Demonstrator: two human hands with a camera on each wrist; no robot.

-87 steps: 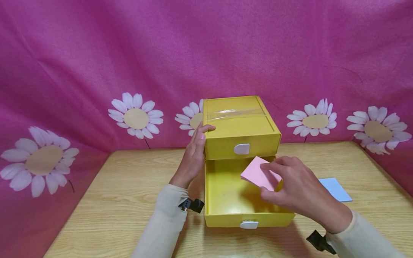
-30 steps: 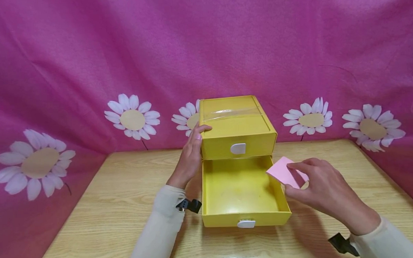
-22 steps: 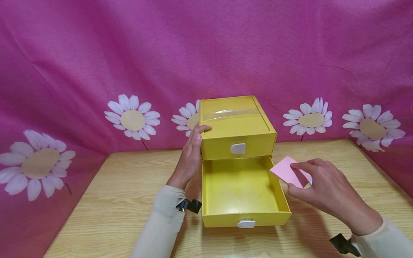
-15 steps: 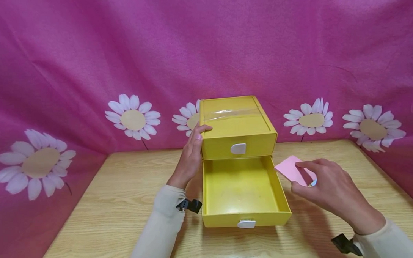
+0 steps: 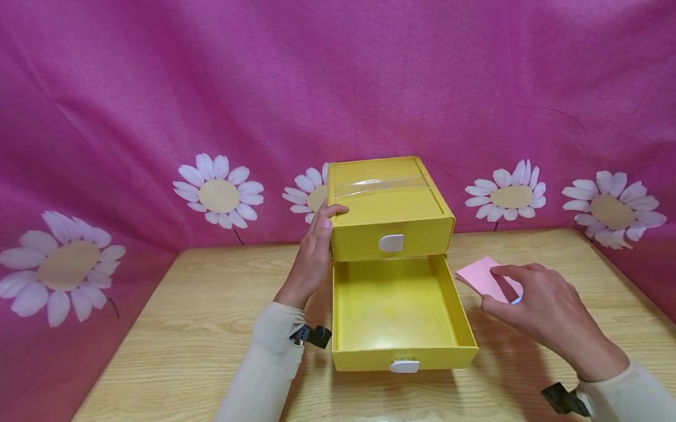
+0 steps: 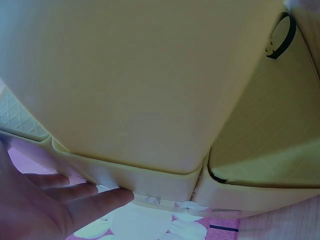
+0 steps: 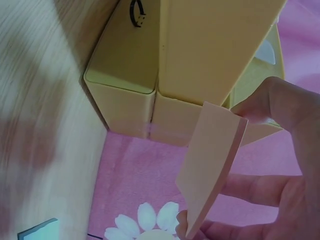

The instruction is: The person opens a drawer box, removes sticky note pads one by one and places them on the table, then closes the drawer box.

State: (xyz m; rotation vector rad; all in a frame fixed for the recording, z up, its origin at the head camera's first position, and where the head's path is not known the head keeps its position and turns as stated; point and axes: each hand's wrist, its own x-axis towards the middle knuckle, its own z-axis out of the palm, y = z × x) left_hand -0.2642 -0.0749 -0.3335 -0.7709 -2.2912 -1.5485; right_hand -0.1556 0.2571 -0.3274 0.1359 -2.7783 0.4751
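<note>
A yellow two-tier drawer box [image 5: 390,203] stands on the table, its lower drawer [image 5: 394,305] pulled out and its upper one closed. Against the box's left side lies my left hand [image 5: 312,258], the fingers stretched along it and one fingertip on the top edge. In the left wrist view those fingers [image 6: 100,202] look straight. My right hand [image 5: 551,312] pinches a pink sticky note pad [image 5: 480,277] between thumb and fingers, in the air to the right of the open drawer. The hand and pink pad mostly hide a light blue sticky note pad [image 7: 42,231] on the table.
White tabs [image 5: 405,366] mark the drawer fronts. Clear tape [image 5: 370,185] crosses the box top. Behind the wooden table [image 5: 208,340] hangs a magenta cloth [image 5: 333,74] printed with white flowers.
From above the lower drawer, my right hand has carried the pink sticky note pad rightward, past the drawer's right wall. My left hand stays on the box.
</note>
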